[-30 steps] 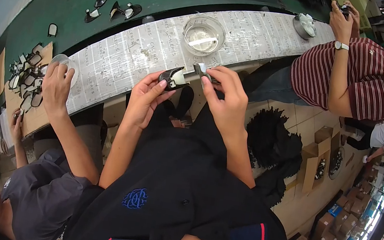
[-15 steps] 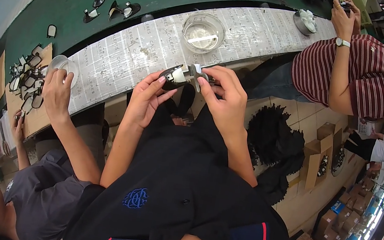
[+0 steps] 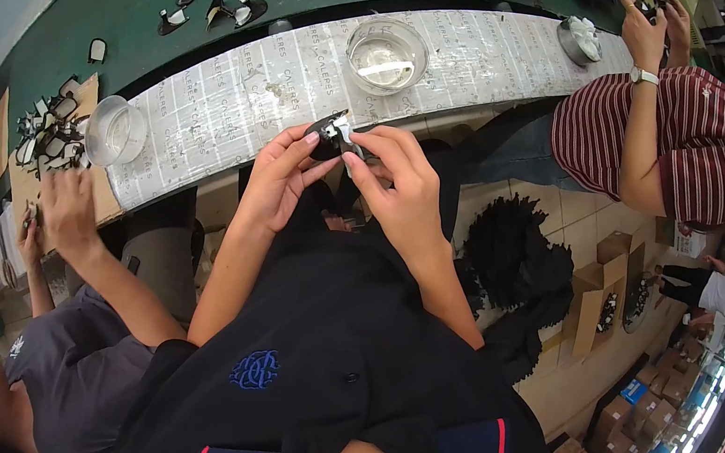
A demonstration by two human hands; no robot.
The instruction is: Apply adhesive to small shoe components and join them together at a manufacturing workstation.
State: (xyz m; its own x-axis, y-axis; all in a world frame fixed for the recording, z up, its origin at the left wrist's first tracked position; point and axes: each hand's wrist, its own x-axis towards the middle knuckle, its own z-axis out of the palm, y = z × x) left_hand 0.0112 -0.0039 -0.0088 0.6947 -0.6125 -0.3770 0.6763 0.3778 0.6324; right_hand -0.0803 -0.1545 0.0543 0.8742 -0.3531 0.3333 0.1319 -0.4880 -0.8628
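Note:
Above the near edge of the bench, my left hand (image 3: 278, 173) pinches a small black piece with a white patch (image 3: 328, 132), shaped like a shoe heel. My right hand (image 3: 406, 191) is closed at the right side of it, fingertips and thumb on a small grey-and-white part (image 3: 344, 132). The two parts meet between my hands; the fingers hide where exactly they touch. Just beyond my hands, a clear round bowl (image 3: 387, 57) stands on the bench with a white strip across it.
The bench (image 3: 208, 121) has a pale printed covering. Behind it, a green surface (image 3: 144, 21) carries several black-and-white heel pieces (image 3: 243, 11). Left, a co-worker's hand (image 3: 69, 213) is near a heap of pieces (image 3: 51, 125) and a clear bowl (image 3: 116, 133). Right sits a person in stripes (image 3: 670, 142).
My right hand has moved left, bringing the grey-and-white part against the black piece. The left co-worker's hand has drawn back from the clear bowl toward the lower left.

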